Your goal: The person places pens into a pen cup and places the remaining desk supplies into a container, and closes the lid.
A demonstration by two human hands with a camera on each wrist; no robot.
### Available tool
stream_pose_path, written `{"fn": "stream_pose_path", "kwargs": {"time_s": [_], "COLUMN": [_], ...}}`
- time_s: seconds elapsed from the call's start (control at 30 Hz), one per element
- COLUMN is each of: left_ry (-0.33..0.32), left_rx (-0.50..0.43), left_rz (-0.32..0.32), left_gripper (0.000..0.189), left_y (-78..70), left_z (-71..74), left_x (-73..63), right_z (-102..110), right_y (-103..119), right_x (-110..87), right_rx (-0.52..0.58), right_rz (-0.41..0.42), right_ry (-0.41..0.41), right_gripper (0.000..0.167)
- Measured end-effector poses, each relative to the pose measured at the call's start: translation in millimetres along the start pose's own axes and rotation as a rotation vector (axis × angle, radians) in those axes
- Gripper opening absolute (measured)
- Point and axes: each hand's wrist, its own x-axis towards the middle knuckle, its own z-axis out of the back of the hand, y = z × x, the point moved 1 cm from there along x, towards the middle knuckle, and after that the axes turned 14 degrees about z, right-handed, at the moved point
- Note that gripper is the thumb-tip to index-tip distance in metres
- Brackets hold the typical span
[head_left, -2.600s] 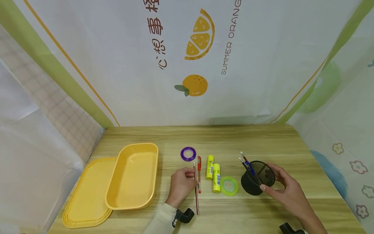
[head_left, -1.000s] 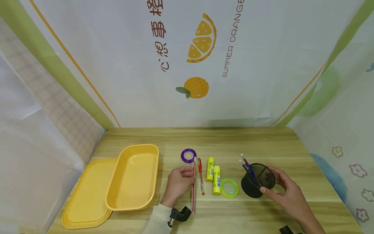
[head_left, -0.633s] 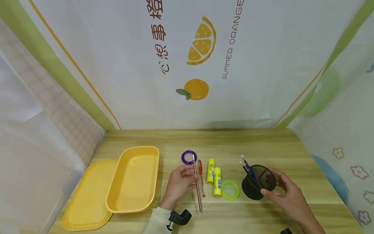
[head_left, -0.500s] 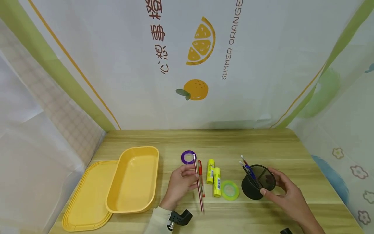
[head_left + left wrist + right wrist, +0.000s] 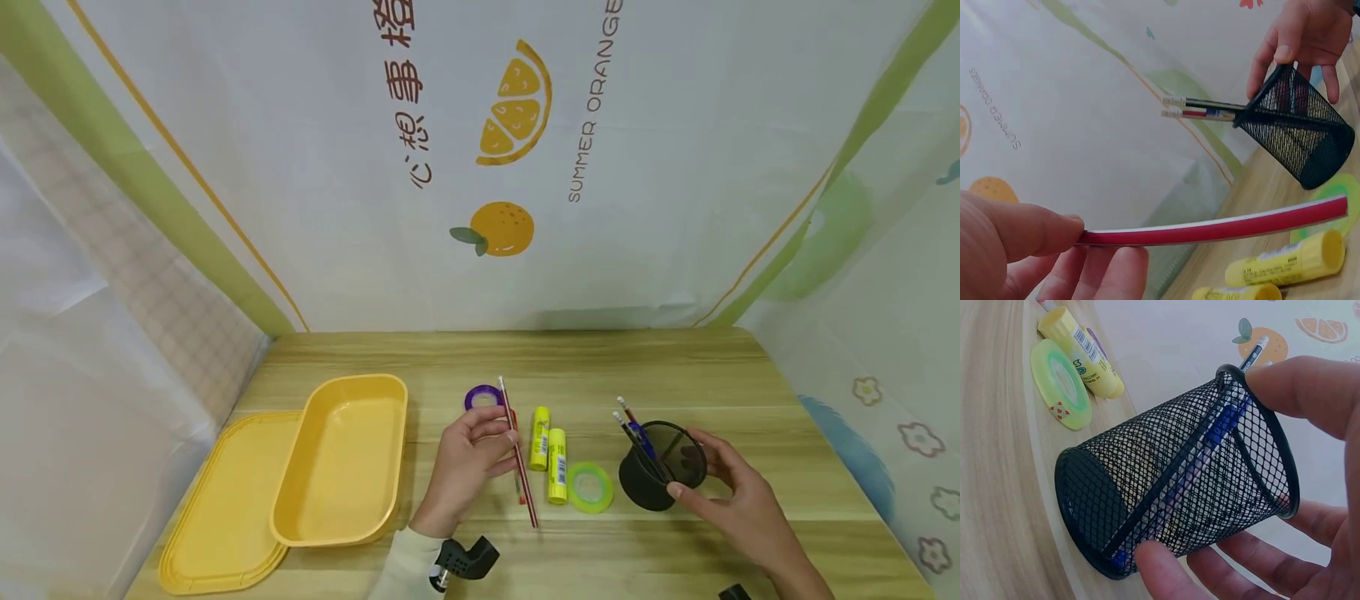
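One white printed cloth [image 5: 337, 208] at the far side is the largest thing we see, with orange-fruit drawings and SUMMER ORANGE lettering. Next we have the wood-grain table [image 5: 585, 558] in front of it. On the table's left, a deep yellow plastic bin [image 5: 341, 467] sits partly over a flat yellow lid [image 5: 225, 500], which shows on the bin's left side.

Both hands are occupied. We mark the right hand [image 5: 738, 500] as gripping a black mesh pen cup [image 5: 642, 482] on the table's right side, thumb at the near part of the rim, other fingers round its right; we cannot tell if the base touches the table. We mark the left hand [image 5: 467, 462] as pinching a red striped pencil [image 5: 523, 476] between thumb and fingers near the table's middle, eraser end far, other end near and slightly right. Black wrist camera [image 5: 471, 560] on the left wrist.

Two yellow glue sticks [image 5: 557, 467] lie side by side, just right of the pencil. Lime-green tape roll [image 5: 574, 490] lies flat between them and the cup. Purple tape roll [image 5: 471, 400] lies beyond the left hand, partly hidden.

Slim items last: in the cup we count a black pencil [image 5: 1216, 104] and a red pencil [image 5: 1195, 114], both white-tipped, plus a blue pen [image 5: 1224, 427]. Red gel pen [image 5: 521, 498] shows behind the pinched pencil, mostly covered.
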Motion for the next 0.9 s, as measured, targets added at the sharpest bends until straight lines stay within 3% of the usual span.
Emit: {"fn": "stream_pose_path", "kwargs": {"time_s": [0.47, 0.7, 0.9], "left_ry": [0.087, 0.139, 0.146], "left_rx": [-0.097, -0.17, -0.193], "left_rz": [-0.027, -0.078, -0.114], "left_gripper": [0.039, 0.03, 0.029], "left_y": [-19.7, -31.3, -38.7], "left_z": [-17.1, -35.9, -53.1], "left_x": [-9.9, -15.3, -15.2], "right_z": [0.3, -0.3, -2.4], "right_y": [3.9, 4.0, 4.6], "right_x": [0.6, -0.5, -0.2], "right_rx": [-0.017, -0.019, 0.002], "right_rz": [0.011, 0.006, 0.013], "right_ry": [-0.003, -0.012, -0.018], "right_gripper": [0.081, 0.08, 0.081]}}
